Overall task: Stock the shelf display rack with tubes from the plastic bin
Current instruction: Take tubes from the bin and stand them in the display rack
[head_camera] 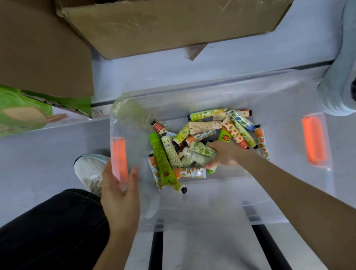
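The plastic bin [275,99] sits directly below you, clear-walled, with an orange handle [118,157] on its left end and a second one on its right. The tubes [205,127] lie in a loose heap across the middle of its bottom, crossing one another at all angles. A long bright green tube [161,158] lies at the heap's left edge. A crumpled clear wrap [127,110] sits in the bin's far left corner.

Your right hand [222,155] reaches over the near wall and down into the heap. Its fingers curl round a pale leaf-printed tube [203,151] near the middle of the pile, with the thumb coming in from the near side. Other tubes lie against the hand on both sides.

Your left hand [120,190] grasps the bin's left wall just below the orange handle, thumb inside the bin and fingers outside, well apart from the tubes.

A white shoe [89,169] stands on the pale floor [38,153] just left of that hand, and a cardboard box [176,20] lies beyond the bin's far side.
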A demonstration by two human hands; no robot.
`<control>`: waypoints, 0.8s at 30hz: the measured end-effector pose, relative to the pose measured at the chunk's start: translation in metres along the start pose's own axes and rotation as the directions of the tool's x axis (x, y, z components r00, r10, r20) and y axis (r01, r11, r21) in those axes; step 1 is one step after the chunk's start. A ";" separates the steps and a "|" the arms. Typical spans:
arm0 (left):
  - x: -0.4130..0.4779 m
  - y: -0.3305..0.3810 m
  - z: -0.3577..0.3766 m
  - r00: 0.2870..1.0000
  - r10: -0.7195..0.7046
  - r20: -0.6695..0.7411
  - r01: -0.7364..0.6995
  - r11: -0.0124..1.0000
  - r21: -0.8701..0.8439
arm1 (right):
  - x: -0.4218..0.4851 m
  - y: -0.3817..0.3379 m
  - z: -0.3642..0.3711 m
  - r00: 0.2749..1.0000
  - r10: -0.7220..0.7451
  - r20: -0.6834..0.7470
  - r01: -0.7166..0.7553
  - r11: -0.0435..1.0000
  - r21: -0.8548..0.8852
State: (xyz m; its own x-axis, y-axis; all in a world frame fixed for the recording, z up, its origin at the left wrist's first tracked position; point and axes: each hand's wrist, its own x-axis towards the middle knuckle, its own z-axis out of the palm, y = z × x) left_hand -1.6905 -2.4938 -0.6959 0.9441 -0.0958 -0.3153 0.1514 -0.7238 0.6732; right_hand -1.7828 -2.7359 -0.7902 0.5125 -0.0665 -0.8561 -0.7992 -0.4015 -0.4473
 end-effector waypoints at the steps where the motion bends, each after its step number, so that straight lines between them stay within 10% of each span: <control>1: 0.000 0.000 0.000 1.000 0.005 0.001 -0.005 1.000 -0.008 | 0.003 -0.004 0.001 1.000 -0.015 -0.018 0.014 0.998 -0.054; 24: 0.000 0.000 0.000 0.998 0.054 -0.006 -0.055 0.998 -0.005 | 0.013 -0.021 0.045 0.987 0.134 0.085 -0.144 0.981 0.129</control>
State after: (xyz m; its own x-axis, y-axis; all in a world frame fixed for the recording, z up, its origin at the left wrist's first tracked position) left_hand -1.6907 -2.4936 -0.6960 0.9527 -0.1309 -0.2741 0.1012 -0.7139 0.6929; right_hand -1.7734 -2.6877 -0.8039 0.3724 -0.0412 -0.9271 -0.8984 -0.2666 -0.3490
